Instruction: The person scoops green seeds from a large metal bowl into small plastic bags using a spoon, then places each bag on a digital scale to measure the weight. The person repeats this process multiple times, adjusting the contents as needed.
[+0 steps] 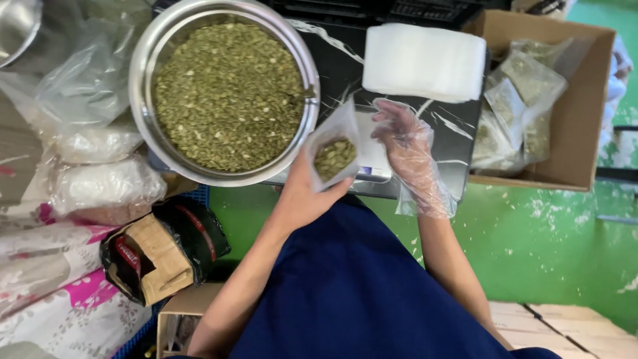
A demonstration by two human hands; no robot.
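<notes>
Both hands are seen near the middle of the frame, above a dark work surface (458,126) streaked with white. A small clear plastic pouch partly filled with green seeds (334,154) is gripped from below by the bare left hand (302,193), the fingers closed around its lower edge so that its open mouth is turned up and to the right. The right hand (404,143), covered by a loose transparent plastic glove, is held just to the right of the pouch with its fingers spread and slightly curled; nothing is seen to be grasped by it, and its fingertips lie close to the pouch's upper right edge. Beneath and between the two hands a small flat scale with a pale platform (372,159) is partly hidden. A large round steel bowl heaped with the same green seeds (229,93) fills the upper left centre, its rim just beside the pouch. A thick stack of white translucent empty pouches (425,63) is placed above the gloved hand. At the upper right, an open brown cardboard box (588,113) is filled with packed seed pouches (518,106). Clear bags of white grain (100,166) are piled at the left edge.
</notes>
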